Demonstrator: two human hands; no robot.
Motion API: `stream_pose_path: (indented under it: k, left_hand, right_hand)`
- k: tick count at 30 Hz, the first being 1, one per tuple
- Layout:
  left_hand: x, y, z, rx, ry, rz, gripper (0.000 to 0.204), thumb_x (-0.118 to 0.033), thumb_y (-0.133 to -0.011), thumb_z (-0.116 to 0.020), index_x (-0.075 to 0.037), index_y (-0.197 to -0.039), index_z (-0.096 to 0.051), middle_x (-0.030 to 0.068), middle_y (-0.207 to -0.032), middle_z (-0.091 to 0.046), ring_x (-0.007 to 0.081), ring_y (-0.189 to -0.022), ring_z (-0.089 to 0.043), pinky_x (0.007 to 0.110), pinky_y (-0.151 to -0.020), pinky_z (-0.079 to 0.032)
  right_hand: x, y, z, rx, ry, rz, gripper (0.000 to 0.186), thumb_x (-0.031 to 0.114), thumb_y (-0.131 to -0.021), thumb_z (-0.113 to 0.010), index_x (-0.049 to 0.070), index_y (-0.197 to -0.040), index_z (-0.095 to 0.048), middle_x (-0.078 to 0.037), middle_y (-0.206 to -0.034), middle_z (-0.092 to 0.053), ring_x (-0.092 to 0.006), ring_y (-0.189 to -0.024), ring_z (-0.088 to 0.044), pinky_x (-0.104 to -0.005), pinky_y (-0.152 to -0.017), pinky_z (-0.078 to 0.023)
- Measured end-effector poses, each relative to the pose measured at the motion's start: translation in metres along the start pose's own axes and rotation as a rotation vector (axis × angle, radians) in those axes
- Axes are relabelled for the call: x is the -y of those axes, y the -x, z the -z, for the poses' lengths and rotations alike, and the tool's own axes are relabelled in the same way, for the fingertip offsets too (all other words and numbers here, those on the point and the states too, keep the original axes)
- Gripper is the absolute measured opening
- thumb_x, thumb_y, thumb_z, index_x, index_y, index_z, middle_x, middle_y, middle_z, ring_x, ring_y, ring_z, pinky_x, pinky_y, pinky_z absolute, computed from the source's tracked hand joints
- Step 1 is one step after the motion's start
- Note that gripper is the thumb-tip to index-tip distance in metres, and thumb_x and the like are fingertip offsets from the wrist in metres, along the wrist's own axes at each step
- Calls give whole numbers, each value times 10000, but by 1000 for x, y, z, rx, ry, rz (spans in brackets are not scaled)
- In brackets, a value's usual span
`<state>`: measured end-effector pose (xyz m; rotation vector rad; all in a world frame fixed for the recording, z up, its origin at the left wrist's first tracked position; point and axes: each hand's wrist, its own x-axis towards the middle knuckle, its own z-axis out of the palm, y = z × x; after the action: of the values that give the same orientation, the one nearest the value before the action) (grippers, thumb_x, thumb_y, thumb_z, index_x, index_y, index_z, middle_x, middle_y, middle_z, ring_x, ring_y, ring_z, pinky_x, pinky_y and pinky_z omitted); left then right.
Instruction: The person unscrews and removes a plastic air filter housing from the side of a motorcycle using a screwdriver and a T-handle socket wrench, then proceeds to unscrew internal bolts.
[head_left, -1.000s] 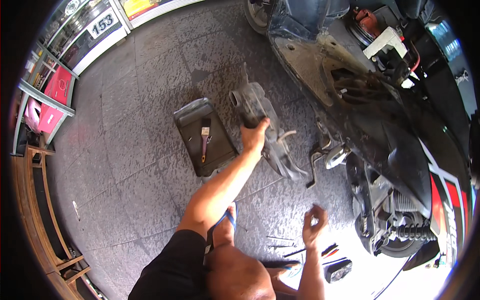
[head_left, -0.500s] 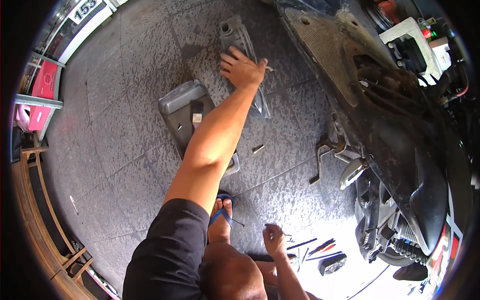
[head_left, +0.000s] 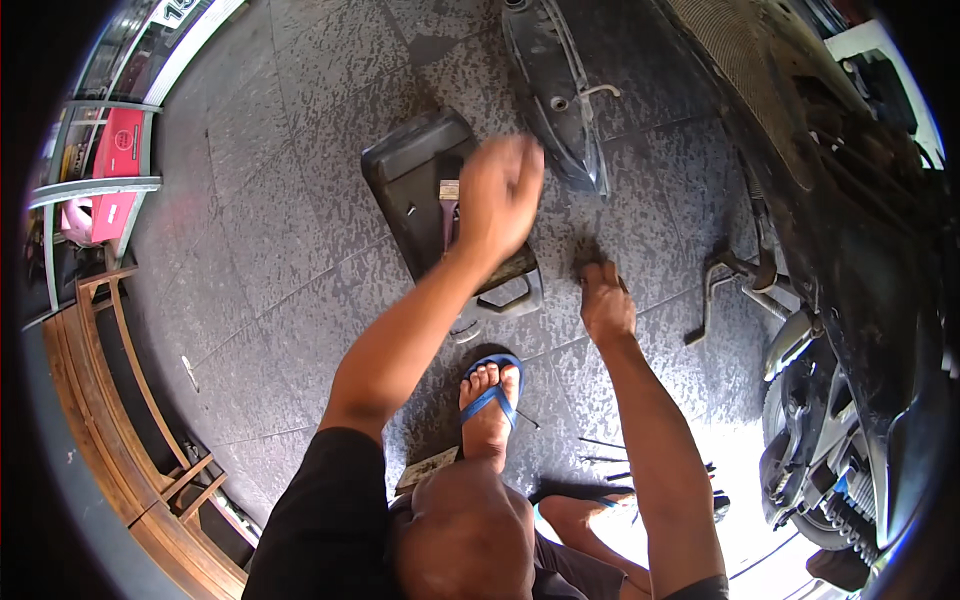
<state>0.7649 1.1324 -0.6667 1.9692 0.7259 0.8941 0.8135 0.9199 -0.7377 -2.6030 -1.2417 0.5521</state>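
My left hand [head_left: 500, 195], smeared by motion, hovers over the dark plastic tray-like case [head_left: 395, 165]; nothing shows in it. A paintbrush [head_left: 449, 192] with pale bristles and a small metal piece [head_left: 411, 210] lie in the case, beside that hand. Low over the floor, right of the case, my right hand [head_left: 608, 300] has its fingers drawn together at the tips; what they hold, if anything, is hidden. A long, scuffed black plastic panel [head_left: 545, 90] with a hole and a pale hooked piece lies beyond both hands.
A motorcycle [head_left: 800, 200] with its side stand [head_left: 705, 300] down fills the right side. Several thin tools [head_left: 600, 460] lie on the floor near my right forearm. A wooden bench [head_left: 120, 400] and a shelf with a red box [head_left: 118, 150] line the left.
My left hand has come off the black panel and back over the case. My right hand has reached forward from near the tools to the floor where a small metal pin lay.
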Motion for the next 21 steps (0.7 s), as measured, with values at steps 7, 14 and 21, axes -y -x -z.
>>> stream_pose_path:
  k: [7,14,21]
  left_hand:
    - [-34,230,44,1208,-209,-285,192,-262,-805,-694,-85,-828,-621,66,-847,-628,238,-890,-614,404,-804,-478]
    - [-12,308,24,1313,-526,-736,157,-183,-830,-590,-56,-882,-667,89,-863,-673,221,-861,-647,351,-779,-467]
    - [-25,260,13,1126,-273,-296,127,-143,-742,-646,-25,-769,-609,163,-754,-641,336,-708,-653,468,-639,-525]
  right_hand:
    - [44,20,87,-141,-858,-50,442,213,-864,-714,42,-1254,-594,-160,-1123,-673,-261,-782,-657,-386,-746,-533]
    - [5,141,79,-98,-693,-446,422,269,-871,-703,-7,-1184,-642,-174,-1034,-710,-239,-874,-686,-355,-783,-534]
    - [-8,326,-20,41,-741,-926,269,234,-912,-606,11,-1021,-710,-70,-697,-651,-124,-577,-594,-309,-554,-484]
